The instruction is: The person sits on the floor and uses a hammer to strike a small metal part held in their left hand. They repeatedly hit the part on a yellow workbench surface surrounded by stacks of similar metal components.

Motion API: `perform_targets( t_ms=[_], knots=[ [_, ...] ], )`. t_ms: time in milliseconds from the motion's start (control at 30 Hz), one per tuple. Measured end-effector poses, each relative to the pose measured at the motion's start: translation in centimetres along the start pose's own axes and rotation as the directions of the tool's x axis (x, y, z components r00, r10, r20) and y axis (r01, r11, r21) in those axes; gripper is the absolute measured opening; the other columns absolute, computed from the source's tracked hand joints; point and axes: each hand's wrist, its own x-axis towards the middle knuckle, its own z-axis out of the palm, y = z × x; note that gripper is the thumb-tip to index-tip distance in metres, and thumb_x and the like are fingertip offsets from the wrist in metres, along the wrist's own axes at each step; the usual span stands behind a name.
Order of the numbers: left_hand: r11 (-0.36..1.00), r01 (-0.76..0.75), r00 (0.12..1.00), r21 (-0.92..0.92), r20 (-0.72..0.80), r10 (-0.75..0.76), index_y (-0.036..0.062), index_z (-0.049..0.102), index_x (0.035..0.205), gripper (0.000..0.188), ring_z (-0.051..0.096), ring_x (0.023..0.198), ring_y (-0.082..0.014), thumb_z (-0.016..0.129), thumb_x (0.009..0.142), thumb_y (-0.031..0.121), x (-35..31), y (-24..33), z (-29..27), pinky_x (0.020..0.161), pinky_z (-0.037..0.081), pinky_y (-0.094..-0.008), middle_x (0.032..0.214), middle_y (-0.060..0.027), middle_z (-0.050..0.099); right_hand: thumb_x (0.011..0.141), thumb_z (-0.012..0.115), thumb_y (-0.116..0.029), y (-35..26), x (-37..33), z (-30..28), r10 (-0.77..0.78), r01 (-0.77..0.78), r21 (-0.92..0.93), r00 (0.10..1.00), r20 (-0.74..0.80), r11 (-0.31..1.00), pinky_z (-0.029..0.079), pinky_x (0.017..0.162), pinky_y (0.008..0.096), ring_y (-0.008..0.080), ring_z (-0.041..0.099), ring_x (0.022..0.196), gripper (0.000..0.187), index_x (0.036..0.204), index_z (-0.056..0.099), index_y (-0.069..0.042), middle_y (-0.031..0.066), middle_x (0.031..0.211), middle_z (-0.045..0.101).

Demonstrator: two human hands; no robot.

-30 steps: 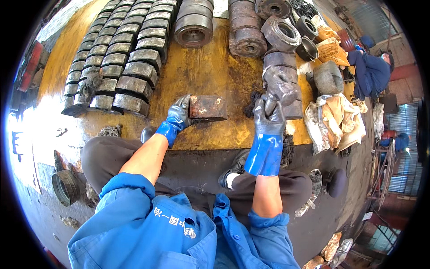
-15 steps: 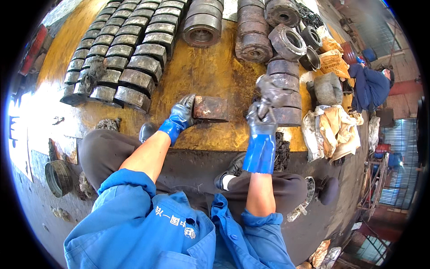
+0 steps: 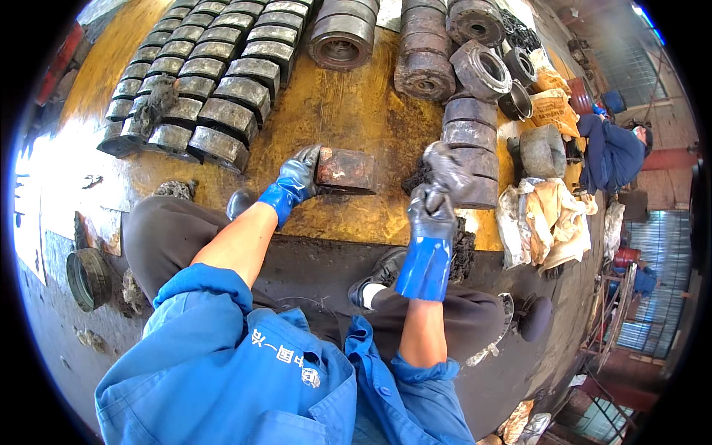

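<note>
My left hand [image 3: 298,178], in a dark glove with a blue cuff, is closed on the left end of a rusty brown metal block [image 3: 345,171], which lies on the yellow, oil-stained work surface [image 3: 319,111]. My right hand [image 3: 431,211], gloved alike, is closed round a grey, lumpy thing [image 3: 445,165] that sticks up past the fingers; motion blurs it, so its kind is unclear. This stands apart from the block, to its right. Just behind it are some dark, tangled fibres [image 3: 417,178] and a stack of grey metal rings [image 3: 472,137].
Rows of curved metal blocks [image 3: 222,111] fill the far left. More metal cylinders [image 3: 341,41] stand at the back. Crumpled cloth sacks [image 3: 552,222] lie at the right, and a person in dark blue [image 3: 614,152] crouches beyond them. A metal ring [image 3: 89,279] lies at the left.
The view has shifted slightly. My left hand and the block appear a little farther up and left; my right hand sits slightly lower, still gripping the grey thing.
</note>
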Motion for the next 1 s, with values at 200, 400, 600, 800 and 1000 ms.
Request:
perform_targets(
  t_ms=[200, 400, 600, 800, 1000],
  knots=[
    [1.0, 0.0, 1.0, -0.005, 0.014, 0.0, 0.0031, 0.034, 0.15, 0.115, 0.044, 0.138, -0.0404, 0.09, 0.062, 0.052, 0.5, 0.3, 0.1, 0.117, 0.036, -0.0447, 0.149, -0.0235, 0.045, 0.088, 0.068, -0.016, 2.2, -0.7, 3.3, -0.107, 0.104, -0.329, 0.994, 0.009, 0.938, 0.055, 0.078, 0.0358, 0.0278, 0.067, 0.083, 0.03, 0.118, 0.066, -0.012, 0.0098, 0.088, 0.07],
    [0.999, -0.018, 0.999, -0.037, -0.039, 0.016, 0.0042, 0.041, 0.146, 0.101, 0.048, 0.134, -0.0408, 0.088, 0.067, 0.046, 0.5, 1.1, 0.2, 0.114, 0.039, -0.0451, 0.143, -0.0235, 0.051, 0.084, 0.076, -0.024, 0.4, -0.6, 1.6, 0.071, -0.016, -0.333, 0.986, 0.152, 0.943, 0.054, 0.07, 0.0418, 0.0281, 0.07, 0.076, 0.019, 0.095, 0.068, -0.01, 0.0125, 0.084, 0.072],
    [1.0, -0.012, 0.996, -0.023, -0.084, 0.01, 0.0047, 0.043, 0.144, 0.098, 0.049, 0.132, -0.0406, 0.088, 0.067, 0.045, 0.0, 0.4, 0.9, 0.113, 0.041, -0.0441, 0.142, -0.0234, 0.052, 0.092, 0.069, -0.027, -5.8, -1.6, 3.0, -0.19, 0.132, -0.415, 0.976, -0.102, 0.9, 0.056, 0.074, 0.0386, 0.0281, 0.069, 0.077, 0.02, 0.097, 0.07, -0.008, 0.0129, 0.086, 0.072],
    [1.0, -0.017, 0.997, -0.02, -0.077, 0.016, 0.0042, 0.041, 0.145, 0.102, 0.05, 0.131, -0.0409, 0.089, 0.065, 0.047, 0.5, 0.9, 0.5, 0.113, 0.04, -0.0445, 0.141, -0.0234, 0.052, 0.092, 0.064, -0.035, -1.3, -1.6, 3.5, 0.319, -0.051, -0.782, 0.928, 0.193, 0.622, 0.055, 0.081, 0.0399, 0.0298, 0.068, 0.081, 0.039, 0.122, 0.066, -0.009, 0.0141, 0.089, 0.07],
    [0.999, -0.044, 0.992, 0.008, -0.119, 0.045, 0.0041, 0.042, 0.145, 0.106, 0.051, 0.13, -0.0414, 0.09, 0.062, 0.052, 0.2, 0.8, 1.0, 0.113, 0.041, -0.0451, 0.141, -0.0237, 0.052, 0.089, 0.07, -0.004, -0.9, 0.6, 1.6, -0.064, 0.051, 0.504, 0.998, 0.01, 0.862, 0.052, 0.081, 0.0295, 0.0138, 0.064, 0.089, 0.023, 0.112, 0.067, 0.0, 0.0051, 0.095, 0.069]
  ],
)
